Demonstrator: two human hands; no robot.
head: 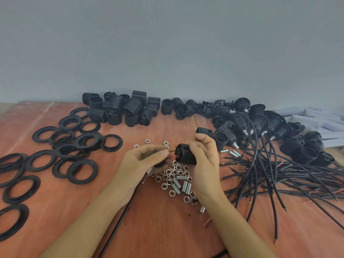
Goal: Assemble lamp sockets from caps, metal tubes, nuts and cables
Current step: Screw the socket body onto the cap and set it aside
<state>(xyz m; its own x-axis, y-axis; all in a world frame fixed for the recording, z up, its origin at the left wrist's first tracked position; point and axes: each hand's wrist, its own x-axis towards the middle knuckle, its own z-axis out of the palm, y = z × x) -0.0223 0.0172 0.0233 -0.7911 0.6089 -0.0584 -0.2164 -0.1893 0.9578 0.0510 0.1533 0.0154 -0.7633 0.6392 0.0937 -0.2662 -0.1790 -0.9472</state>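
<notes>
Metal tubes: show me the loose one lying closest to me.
The lone metal tube beside the right forearm, this side of the nut pile; all others lie farther away.

Lighting is even, diffuse and moderately bright, with no visible source. Shadows under the left hand point(141, 161) and the nuts point(175, 175) on the table point(163, 229) are soft and faint. The rings point(95, 171) carry a slight sheen. The left fingertips point(163, 152) show motion blur. Wide-angle distortion bends the table's far edge and stretches the corners.
</notes>
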